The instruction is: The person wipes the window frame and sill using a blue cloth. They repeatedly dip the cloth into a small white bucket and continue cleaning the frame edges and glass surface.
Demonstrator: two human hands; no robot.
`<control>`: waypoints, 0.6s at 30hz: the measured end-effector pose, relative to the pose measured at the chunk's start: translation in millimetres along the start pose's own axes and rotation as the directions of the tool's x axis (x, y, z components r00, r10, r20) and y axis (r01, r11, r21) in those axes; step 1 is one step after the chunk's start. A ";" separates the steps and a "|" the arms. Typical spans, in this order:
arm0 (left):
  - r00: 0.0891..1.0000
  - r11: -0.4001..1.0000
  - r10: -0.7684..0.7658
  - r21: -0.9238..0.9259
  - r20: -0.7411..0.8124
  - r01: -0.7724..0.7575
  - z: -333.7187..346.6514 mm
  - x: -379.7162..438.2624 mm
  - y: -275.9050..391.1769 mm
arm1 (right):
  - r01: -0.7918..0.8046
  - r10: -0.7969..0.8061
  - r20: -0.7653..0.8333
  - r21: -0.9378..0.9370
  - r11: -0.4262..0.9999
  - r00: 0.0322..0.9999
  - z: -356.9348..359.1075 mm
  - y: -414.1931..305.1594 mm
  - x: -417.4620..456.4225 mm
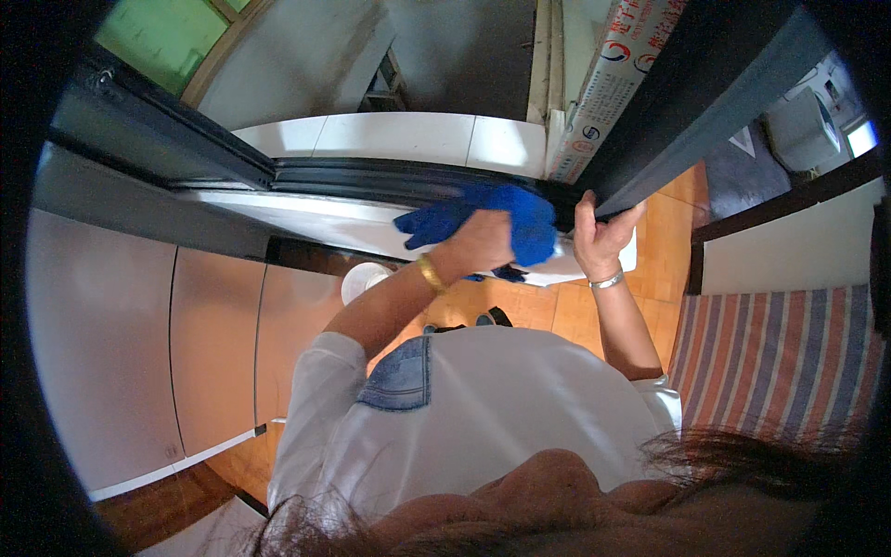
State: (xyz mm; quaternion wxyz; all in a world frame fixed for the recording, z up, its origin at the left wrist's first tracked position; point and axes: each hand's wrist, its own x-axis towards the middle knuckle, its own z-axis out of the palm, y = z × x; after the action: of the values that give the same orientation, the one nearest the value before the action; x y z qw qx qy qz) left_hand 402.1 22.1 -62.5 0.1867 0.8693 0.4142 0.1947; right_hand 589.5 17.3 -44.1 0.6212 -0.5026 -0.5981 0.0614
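My left hand (pixel 480 240), with a yellow bangle at its wrist, grips a bunched blue cloth (pixel 525 223) over the dark window track (pixel 362 182) and the white sill (pixel 313 214). Part of the cloth is blurred and hangs to the left of the hand. To the right, my right hand (pixel 602 237), wearing a silvery bracelet, rests around the lower end of a dark upright frame (pixel 689 118), thumb and fingers on either side of its edge. A small dark blue piece (pixel 510 273) lies at the sill's near edge.
A printed protective strip (pixel 605 83) runs along the upright frame. Beyond the track is a white tiled ledge (pixel 397 136). A dark sliding frame (pixel 167 118) stands at left, above pale cabinet doors (pixel 216 334). A white round container (pixel 363 282) sits below the sill; striped fabric (pixel 779 355) is at right.
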 end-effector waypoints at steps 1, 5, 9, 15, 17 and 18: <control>0.984 0.990 0.058 0.116 0.170 -0.079 -10.8 8.4 16.7 | 0.015 -0.015 0.005 -0.007 1.000 1.000 -0.5 1.0 -0.6; 0.988 0.969 0.070 0.226 0.139 -0.100 8.6 3.9 -2.8 | -0.008 0.009 0.032 -0.032 0.999 0.999 -5.0 -5.0 -0.8; 0.931 0.907 -0.366 0.222 -0.006 0.358 -41.1 -42.2 -40.9 | -0.004 0.004 0.010 -0.038 0.999 1.000 -6.7 -0.4 -5.0; 0.807 0.693 -0.415 0.428 -0.421 0.580 -113.8 -143.5 -166.0 | 0.095 -0.101 -0.057 -0.103 0.990 0.993 -3.5 -10.0 1.5; 0.750 0.615 -0.441 0.443 -0.493 0.652 -135.8 -146.3 -162.0 | 0.083 -0.088 -0.046 -0.100 0.991 0.995 -4.4 -8.3 0.7; 0.723 0.668 -0.378 0.370 -0.578 0.645 -134.4 -154.4 -168.1 | 0.077 -0.081 -0.033 -0.094 0.993 0.996 -4.3 -9.8 -0.7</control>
State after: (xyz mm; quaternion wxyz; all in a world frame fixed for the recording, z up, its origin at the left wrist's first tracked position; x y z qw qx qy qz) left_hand 137.3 20.3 -57.8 -0.1243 0.6554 0.7170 0.2022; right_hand 587.7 9.8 -36.8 0.6101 -0.5077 -0.6083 -0.0002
